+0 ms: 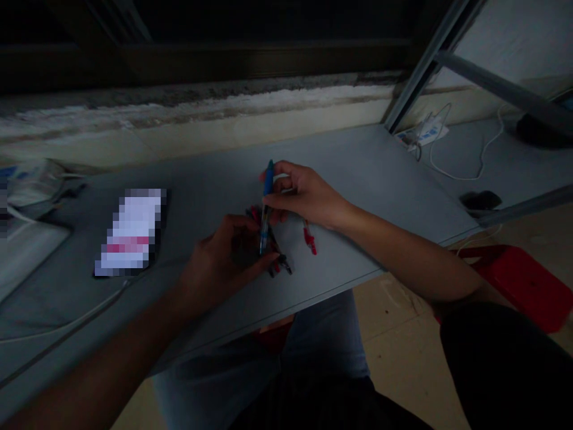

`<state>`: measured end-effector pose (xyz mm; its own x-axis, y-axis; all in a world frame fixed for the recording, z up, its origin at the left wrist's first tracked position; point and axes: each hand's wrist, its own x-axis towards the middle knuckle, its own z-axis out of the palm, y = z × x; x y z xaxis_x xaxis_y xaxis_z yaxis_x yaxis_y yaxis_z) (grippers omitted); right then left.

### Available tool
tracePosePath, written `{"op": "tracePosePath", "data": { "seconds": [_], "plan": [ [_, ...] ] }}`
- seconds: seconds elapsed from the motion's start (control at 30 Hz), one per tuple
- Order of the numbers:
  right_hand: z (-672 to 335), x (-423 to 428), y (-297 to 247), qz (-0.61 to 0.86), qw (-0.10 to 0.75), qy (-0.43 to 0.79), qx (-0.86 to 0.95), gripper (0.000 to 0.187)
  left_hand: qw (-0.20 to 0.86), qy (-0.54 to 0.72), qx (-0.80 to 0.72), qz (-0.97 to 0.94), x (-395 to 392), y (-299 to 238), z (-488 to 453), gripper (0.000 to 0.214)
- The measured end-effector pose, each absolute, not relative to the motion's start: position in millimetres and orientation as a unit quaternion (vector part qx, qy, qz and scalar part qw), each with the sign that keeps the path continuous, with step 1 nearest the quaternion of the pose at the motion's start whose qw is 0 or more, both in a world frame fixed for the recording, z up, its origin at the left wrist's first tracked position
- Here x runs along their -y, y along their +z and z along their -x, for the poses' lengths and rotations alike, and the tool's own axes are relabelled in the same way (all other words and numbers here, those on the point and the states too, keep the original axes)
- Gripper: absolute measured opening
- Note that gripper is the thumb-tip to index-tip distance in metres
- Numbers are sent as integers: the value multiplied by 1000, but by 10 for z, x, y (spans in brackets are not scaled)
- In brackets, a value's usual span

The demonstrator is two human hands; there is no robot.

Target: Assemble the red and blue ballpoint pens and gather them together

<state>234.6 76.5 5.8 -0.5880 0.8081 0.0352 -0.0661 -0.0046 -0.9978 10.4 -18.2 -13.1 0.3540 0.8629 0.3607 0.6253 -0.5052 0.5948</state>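
Observation:
A blue pen with a clear lower barrel stands nearly lengthwise between my hands. My right hand pinches its upper part between thumb and fingers. Around the pen's lower end, the thumb and forefinger of my left hand are curled; its other fingers are partly hidden in shadow. Several dark and red pens lie bunched on the grey desk, partly covered by my hands. A separate pen with a red end rests just below my right hand.
A phone with a lit, blurred screen lies to the left, with a white cable near it. A metal frame borders the desk's right side. A red plastic stool stands on the floor at right.

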Motion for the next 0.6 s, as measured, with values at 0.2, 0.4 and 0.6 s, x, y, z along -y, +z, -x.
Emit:
{"op": "tracePosePath", "data": {
  "seconds": [0.2, 0.4, 0.6],
  "plan": [
    [-2387, -795, 141, 296, 346, 648, 611, 46, 129, 353, -484, -790, 191, -93, -89, 22],
    [-2388, -747, 211, 301, 336, 619, 643, 58, 112, 357, -494, -785, 208, -87, -50, 23],
    [-2364, -714, 224, 332, 314, 613, 644, 74, 80, 346, -506, -786, 210, -56, -42, 21]
  ]
}}
